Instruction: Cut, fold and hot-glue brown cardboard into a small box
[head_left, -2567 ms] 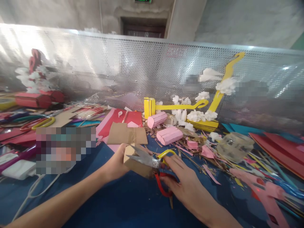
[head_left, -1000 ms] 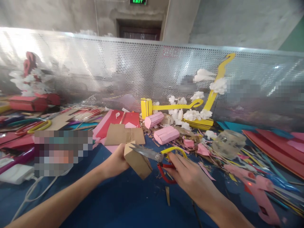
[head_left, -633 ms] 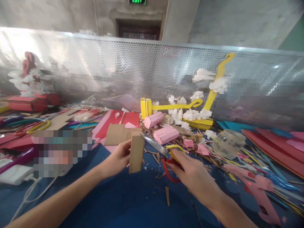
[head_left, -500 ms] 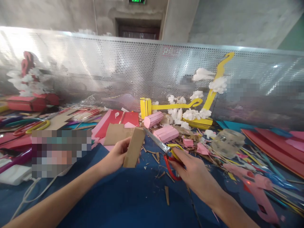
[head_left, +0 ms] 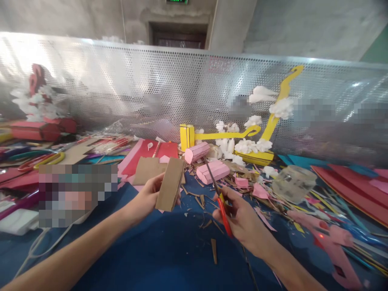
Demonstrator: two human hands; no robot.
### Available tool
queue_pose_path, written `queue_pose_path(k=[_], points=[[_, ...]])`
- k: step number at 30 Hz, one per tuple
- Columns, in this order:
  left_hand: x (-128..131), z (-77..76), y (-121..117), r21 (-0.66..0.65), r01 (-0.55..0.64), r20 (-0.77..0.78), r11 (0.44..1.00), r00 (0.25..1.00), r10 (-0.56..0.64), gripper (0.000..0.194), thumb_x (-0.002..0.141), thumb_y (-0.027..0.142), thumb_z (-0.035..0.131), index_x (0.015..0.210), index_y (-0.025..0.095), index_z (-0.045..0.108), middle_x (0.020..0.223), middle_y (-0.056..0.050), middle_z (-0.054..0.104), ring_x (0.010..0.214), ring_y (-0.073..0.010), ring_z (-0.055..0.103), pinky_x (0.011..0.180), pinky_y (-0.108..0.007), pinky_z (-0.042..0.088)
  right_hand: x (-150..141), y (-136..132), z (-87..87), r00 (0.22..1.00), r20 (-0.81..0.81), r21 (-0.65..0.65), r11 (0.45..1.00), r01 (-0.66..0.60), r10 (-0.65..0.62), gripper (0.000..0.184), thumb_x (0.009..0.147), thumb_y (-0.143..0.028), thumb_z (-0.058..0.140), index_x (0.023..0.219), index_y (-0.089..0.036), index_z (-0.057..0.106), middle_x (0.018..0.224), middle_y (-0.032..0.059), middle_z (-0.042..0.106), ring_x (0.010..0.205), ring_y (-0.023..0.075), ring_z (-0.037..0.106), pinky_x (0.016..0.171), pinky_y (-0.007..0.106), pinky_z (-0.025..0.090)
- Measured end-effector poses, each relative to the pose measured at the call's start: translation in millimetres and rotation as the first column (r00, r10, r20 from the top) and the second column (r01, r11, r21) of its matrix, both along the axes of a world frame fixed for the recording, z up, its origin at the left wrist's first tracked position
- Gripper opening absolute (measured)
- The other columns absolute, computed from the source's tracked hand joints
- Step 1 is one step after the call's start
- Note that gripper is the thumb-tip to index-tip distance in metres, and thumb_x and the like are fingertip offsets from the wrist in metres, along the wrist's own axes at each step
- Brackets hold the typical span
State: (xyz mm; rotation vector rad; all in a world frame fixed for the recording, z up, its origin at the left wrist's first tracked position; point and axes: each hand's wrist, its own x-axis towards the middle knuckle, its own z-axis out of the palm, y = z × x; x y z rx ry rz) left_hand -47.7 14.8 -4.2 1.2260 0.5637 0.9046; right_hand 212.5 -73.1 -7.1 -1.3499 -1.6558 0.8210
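My left hand (head_left: 150, 198) is closed around a tan cardboard piece (head_left: 170, 184), held tilted above the blue table; its fingertips are partly hidden behind the piece. A little to the right, my right hand (head_left: 238, 216) grips the red and yellow handles of a pair of scissors (head_left: 214, 178). The blades look closed together and point up and away, apart from the cardboard. Beyond the blades lie two pink paper-covered blocks (head_left: 213, 171). Small cardboard offcuts (head_left: 199, 201) are scattered on the table between and beyond my hands.
A pink glue gun (head_left: 325, 238) with a lit red light lies at the right, near a clear tape roll (head_left: 294, 184). Yellow paper models with white tufts (head_left: 254, 155) stand by the perforated metal screen (head_left: 188, 85). A white cable (head_left: 38, 244) runs at the left.
My right hand has turned the scissors so the blades point more upright and away from the cardboard. The cardboard in my left hand has tilted, showing a broader face.
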Motion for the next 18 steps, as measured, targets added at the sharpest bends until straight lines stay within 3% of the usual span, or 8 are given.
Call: queue_pose_path(k=[4, 7, 9, 12, 15, 18], points=[[-3, 4.2, -3, -0.108, 0.069, 0.014, 0.992, 0.998, -0.067, 0.060, 0.076, 0.021, 0.084, 0.129, 0.028, 0.058, 0.114, -0.006, 0.075, 0.060, -0.0194, 0.075, 0.052, -0.029, 0.057, 1, -3, -1.5, 0.996, 0.058, -0.029, 0.997, -0.072, 0.074, 0.044, 0.088, -0.048, 0.074, 0.118, -0.026, 0.051, 0.083, -0.0026, 0.051, 0.068, 0.0156, 0.051, 0.063, 0.027, 0.052], [-4, 4.2, -2, -0.160, 0.046, 0.023, 0.986, 0.999, -0.043, 0.081, 0.076, 0.017, 0.081, 0.144, 0.036, 0.042, 0.113, -0.004, 0.076, 0.059, -0.0226, 0.076, 0.050, -0.030, 0.057, 0, -1, -2.5, 0.997, 0.057, -0.003, 0.999, -0.050, 0.050, 0.042, 0.088, -0.046, 0.075, 0.116, -0.026, 0.050, 0.086, -0.0017, 0.052, 0.072, 0.0164, 0.051, 0.068, 0.027, 0.054], [-4, 2.2, -1, -0.201, 0.038, 0.019, 0.979, 0.999, -0.035, 0.075, 0.077, 0.019, 0.080, 0.142, 0.029, 0.045, 0.096, -0.004, 0.078, 0.059, -0.0224, 0.076, 0.051, -0.028, 0.057, -1, 2, -4.7, 1.000, 0.003, -0.007, 0.999, -0.031, 0.031, 0.036, 0.090, -0.044, 0.074, 0.111, -0.026, 0.049, 0.087, -0.0022, 0.051, 0.072, 0.0155, 0.050, 0.069, 0.026, 0.053], [-3, 1.2, 3, -0.246, 0.079, 0.017, 0.966, 0.997, -0.077, 0.044, 0.085, 0.033, 0.073, 0.123, 0.015, 0.061, 0.073, -0.007, 0.077, 0.061, -0.0218, 0.076, 0.051, -0.023, 0.054, -2, 6, -9.4, 0.996, -0.082, -0.024, 0.999, -0.048, 0.046, 0.034, 0.093, -0.044, 0.072, 0.109, -0.027, 0.048, 0.089, -0.0027, 0.050, 0.074, 0.0146, 0.050, 0.071, 0.024, 0.051], [-4, 5.4, 4, -0.278, 0.198, 0.117, 0.940, 0.978, -0.171, 0.036, 0.088, 0.037, 0.067, 0.114, 0.013, 0.068, 0.084, -0.011, 0.080, 0.071, -0.0226, 0.078, 0.061, -0.025, 0.059, -3, 8, -13.0, 0.988, -0.150, -0.052, 0.998, -0.044, 0.036, 0.037, 0.093, -0.051, 0.072, 0.111, -0.027, 0.049, 0.091, -0.0023, 0.050, 0.078, 0.0151, 0.051, 0.073, 0.025, 0.052], [-7, 10.2, 3, -0.268, 0.296, 0.206, 0.917, 0.947, -0.246, 0.039, 0.076, 0.021, 0.068, 0.114, 0.013, 0.072, 0.102, -0.011, 0.081, 0.089, -0.0235, 0.079, 0.082, -0.029, 0.062, -4, 9, -15.0, 0.975, -0.220, -0.056, 0.998, -0.038, 0.025, 0.043, 0.090, -0.057, 0.073, 0.110, -0.026, 0.051, 0.093, -0.0014, 0.050, 0.083, 0.0161, 0.053, 0.078, 0.026, 0.053]])
